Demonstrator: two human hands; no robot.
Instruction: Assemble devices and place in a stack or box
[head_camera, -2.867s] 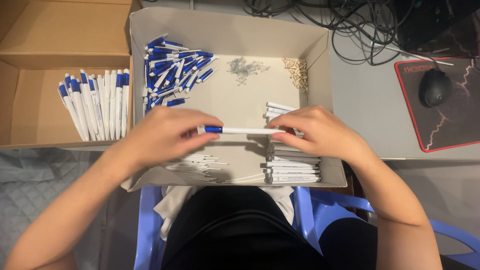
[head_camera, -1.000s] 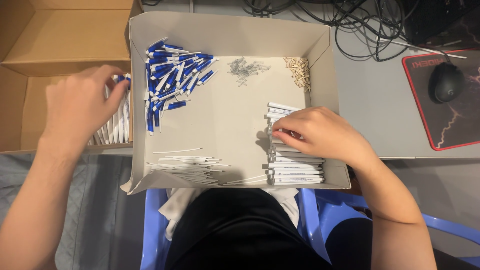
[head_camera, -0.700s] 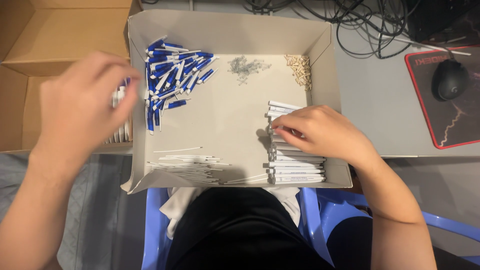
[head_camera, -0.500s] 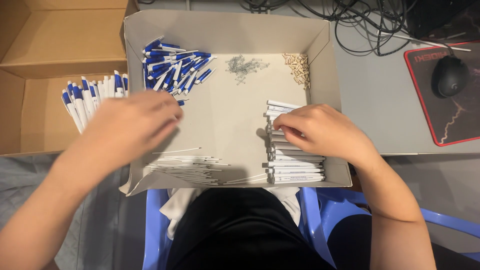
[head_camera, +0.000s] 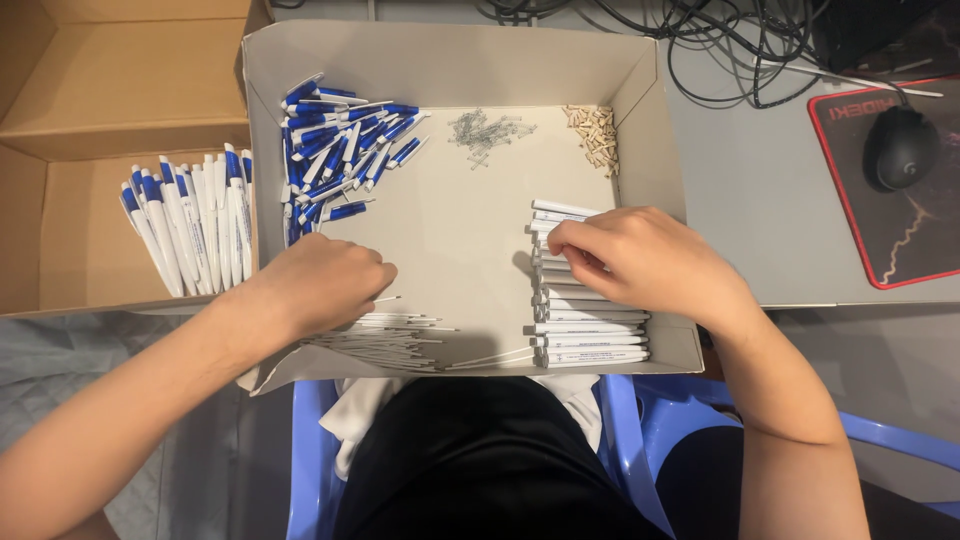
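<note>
Since half a second ago our left hand (head_camera: 325, 285) has dropped onto the thin white refills (head_camera: 385, 340), fingers curled, grip hidden. Our right hand (head_camera: 640, 262) pinches a white barrel (head_camera: 590, 330) on its stack; a careless tug could topple it.

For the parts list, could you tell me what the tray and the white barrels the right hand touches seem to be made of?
Tray: probably cardboard, matte grey-beige with folded walls. White barrels: likely smooth plastic with a faint sheen.
</note>
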